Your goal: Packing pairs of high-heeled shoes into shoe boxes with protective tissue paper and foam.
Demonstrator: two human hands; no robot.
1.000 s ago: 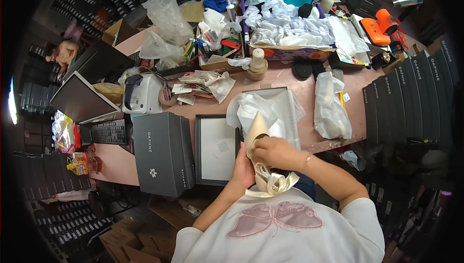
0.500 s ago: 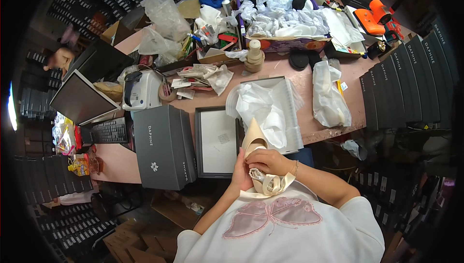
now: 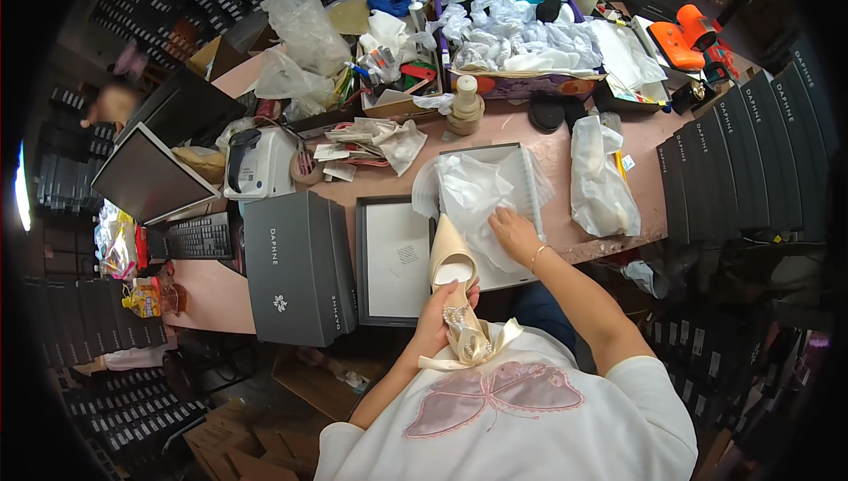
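Low in front of my chest, my left hand (image 3: 433, 320) is closed around a cream pointed-toe shoe (image 3: 448, 245). The shoe's toe points away from me, with a pale insole showing inside. A beaded strap (image 3: 457, 315) and a cream ribbon bow (image 3: 477, 347) hang at its heel end. To the right, my right hand (image 3: 516, 235) is on crumpled white tissue paper (image 3: 473, 185) in an open shoebox (image 3: 533, 265), its fingers pinching at the sheet. The fingertips are partly hidden.
Left of the shoe lie an open grey box part (image 3: 396, 304) and a dark grey shoebox (image 3: 287, 278). A wrapped white bundle (image 3: 603, 185) lies at the right, near stacked shoeboxes (image 3: 760, 145). A bottle (image 3: 465, 110) and a carton of crumpled paper (image 3: 530, 83) stand behind.
My right hand has left the shoe and moved up and right onto the tissue paper. My left hand keeps the shoe, which has shifted slightly left and turned to show its opening.
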